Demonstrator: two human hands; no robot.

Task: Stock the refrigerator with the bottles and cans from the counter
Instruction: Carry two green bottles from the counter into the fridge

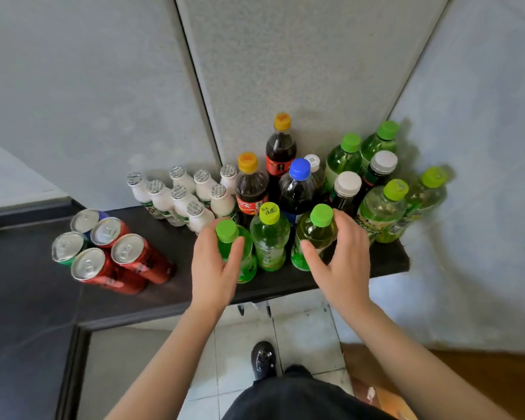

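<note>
On the dark counter (182, 247), tall cola and green bottles (382, 207) crowd the 3 o'clock end, small white bottles (176, 197) stand at their 9 o'clock, five cans (103, 253) farther out at 8 o'clock. The left hand (214, 268) curls its fingers round a green-capped bottle (226, 231); the right hand (346, 259) grips a second green bottle (315, 233) at its 3 o'clock.

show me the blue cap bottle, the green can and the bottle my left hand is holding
blue cap bottle (299, 168), head view, on its blue cap
green can (67, 246), head view, on its silver top
green bottle (226, 230), head view, on its cap, gripped by the left hand (214, 263)
</note>
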